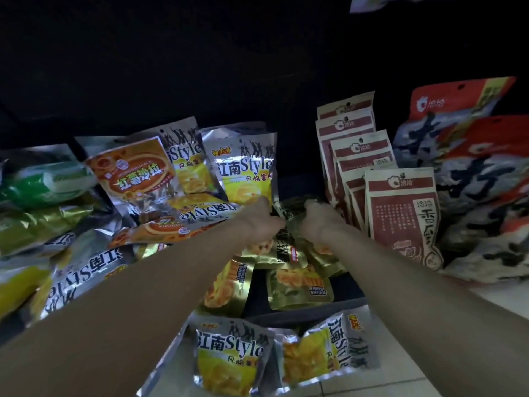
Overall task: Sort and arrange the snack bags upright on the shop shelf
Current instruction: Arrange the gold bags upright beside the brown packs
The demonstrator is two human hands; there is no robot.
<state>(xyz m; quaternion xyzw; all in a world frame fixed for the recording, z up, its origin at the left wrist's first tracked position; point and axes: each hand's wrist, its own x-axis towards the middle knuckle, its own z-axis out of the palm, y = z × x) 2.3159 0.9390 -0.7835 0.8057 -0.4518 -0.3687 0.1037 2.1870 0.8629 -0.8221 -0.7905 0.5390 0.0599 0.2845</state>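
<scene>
Dim shelf boards (343, 285) carry heaps of snack bags. Nearest, two silver-and-yellow bags (229, 359) lie flat at the front edge. Beyond them gold bags (297, 285) sprawl on the shelf. Farther in, the left hand (262, 217) and right hand (317, 217) both pinch one dark gold bag (289, 210) between them. Behind, silver bags (243, 164) lean upright; red-brown pouches (400, 213) stand in a row at right.

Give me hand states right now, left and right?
Left hand: grips the left edge of the gold snack bag.
Right hand: grips the same bag's right side.
</scene>
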